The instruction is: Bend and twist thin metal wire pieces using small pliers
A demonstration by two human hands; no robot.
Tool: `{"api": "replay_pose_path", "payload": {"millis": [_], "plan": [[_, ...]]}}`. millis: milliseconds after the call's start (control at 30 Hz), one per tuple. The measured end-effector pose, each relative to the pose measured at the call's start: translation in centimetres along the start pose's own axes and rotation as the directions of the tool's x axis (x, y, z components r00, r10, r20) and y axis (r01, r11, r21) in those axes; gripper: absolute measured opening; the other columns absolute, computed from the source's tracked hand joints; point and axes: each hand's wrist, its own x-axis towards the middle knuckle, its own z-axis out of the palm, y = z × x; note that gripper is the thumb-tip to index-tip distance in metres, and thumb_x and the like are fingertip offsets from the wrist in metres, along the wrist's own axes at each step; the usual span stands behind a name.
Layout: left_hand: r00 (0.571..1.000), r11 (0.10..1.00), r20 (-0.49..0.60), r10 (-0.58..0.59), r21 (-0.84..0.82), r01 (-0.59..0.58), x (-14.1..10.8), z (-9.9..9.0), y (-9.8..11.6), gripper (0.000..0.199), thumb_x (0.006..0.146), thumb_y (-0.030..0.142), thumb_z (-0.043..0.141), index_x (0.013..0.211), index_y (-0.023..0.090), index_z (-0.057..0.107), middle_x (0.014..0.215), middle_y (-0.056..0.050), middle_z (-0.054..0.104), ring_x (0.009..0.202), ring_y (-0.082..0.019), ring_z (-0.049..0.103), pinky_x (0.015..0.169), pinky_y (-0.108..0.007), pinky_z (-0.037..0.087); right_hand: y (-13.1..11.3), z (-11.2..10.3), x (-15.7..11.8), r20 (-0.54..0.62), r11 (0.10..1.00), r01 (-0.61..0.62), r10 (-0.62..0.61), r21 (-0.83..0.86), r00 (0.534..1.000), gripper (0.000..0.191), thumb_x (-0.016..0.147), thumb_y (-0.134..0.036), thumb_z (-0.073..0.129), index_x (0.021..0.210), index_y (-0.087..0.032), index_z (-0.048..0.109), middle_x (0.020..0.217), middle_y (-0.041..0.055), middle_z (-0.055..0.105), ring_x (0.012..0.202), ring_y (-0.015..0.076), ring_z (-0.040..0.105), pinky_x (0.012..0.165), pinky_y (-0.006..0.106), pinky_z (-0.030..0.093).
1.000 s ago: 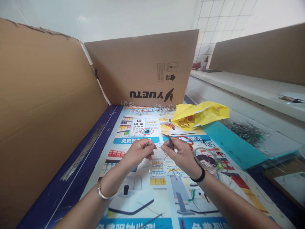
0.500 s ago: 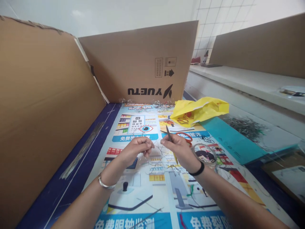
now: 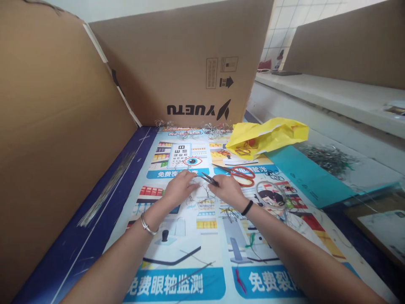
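Note:
My right hand [image 3: 229,191] is closed around long-nosed pliers [image 3: 210,180], whose dark, slightly parted jaws point left. Facing them is my left hand [image 3: 179,186], its fingers pinched on thin wire; the tips are partly hidden. Bent thin wire [image 3: 206,203] hangs or lies just below and between the hands; which it does I cannot tell. Scissors with red handles [image 3: 252,176] lie behind my right hand, blades to the left. Several short wire pieces [image 3: 232,214] are on the printed sheet [image 3: 218,236] under my right wrist.
Cardboard walls [image 3: 152,67] rise at the back and left. Straight wires [image 3: 107,188] lie in a bundle at left. On the right are a yellow bag [image 3: 281,128], a coil of wire [image 3: 284,198], a teal board [image 3: 305,175] and a heap of tangled wire [image 3: 329,159].
The pliers have swung from pointing up to pointing left, toward my left hand. Both hands have shifted slightly left, and the view has tilted down a little. The scissors now show more fully.

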Motion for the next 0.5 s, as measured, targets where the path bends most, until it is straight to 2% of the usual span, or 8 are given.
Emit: {"api": "replay_pose_path", "payload": {"millis": [67,200,367,500], "plan": [[0.999,0.999,-0.035,0.040,0.038,-0.038,0.0,0.3,-0.6,0.032,0.080,0.033,0.055,0.110,0.022,0.054,0.108,-0.006,0.055,0.106,-0.022,0.049,0.088,-0.033,0.041,-0.1,0.2,-0.1,-0.011,0.998,-0.013,0.012,-0.067,1.000,0.018,0.078,-0.036,0.051,0.071,-0.021,0.058,0.070,-0.0002,0.061,0.061,0.0124,0.051,0.050,0.024,0.023],[0.996,0.997,-0.046,0.077,0.022,-0.076,0.1,0.4,-1.4,0.029,0.079,0.034,0.058,0.104,0.020,0.057,0.102,-0.006,0.056,0.100,-0.021,0.052,0.087,-0.033,0.042,-0.2,0.6,-0.4,-0.065,0.992,-0.002,-0.006,-0.125,0.998,0.014,0.078,-0.033,0.052,0.085,-0.023,0.060,0.077,-0.0003,0.064,0.072,0.0141,0.056,0.055,0.024,0.027],[0.993,0.994,-0.051,0.105,-0.034,-0.107,0.3,0.5,-1.7,0.020,0.080,0.031,0.057,0.097,0.022,0.060,0.095,-0.004,0.060,0.095,-0.020,0.053,0.086,-0.034,0.041,0.1,0.9,-0.5,-0.080,0.982,0.050,-0.066,-0.183,0.995,0.014,0.080,-0.031,0.049,0.079,-0.023,0.061,0.077,0.0006,0.064,0.073,0.0145,0.056,0.058,0.024,0.028],[0.996,0.983,-0.021,0.091,-0.157,-0.093,0.3,0.2,-1.9,0.019,0.081,0.029,0.054,0.097,0.021,0.060,0.091,-0.003,0.061,0.085,-0.017,0.054,0.080,-0.031,0.043,0.3,0.9,-0.4,-0.081,0.990,0.070,-0.080,-0.119,0.994,0.018,0.080,-0.034,0.050,0.077,-0.021,0.061,0.076,0.0008,0.063,0.073,0.0136,0.055,0.059,0.023,0.029]]}}
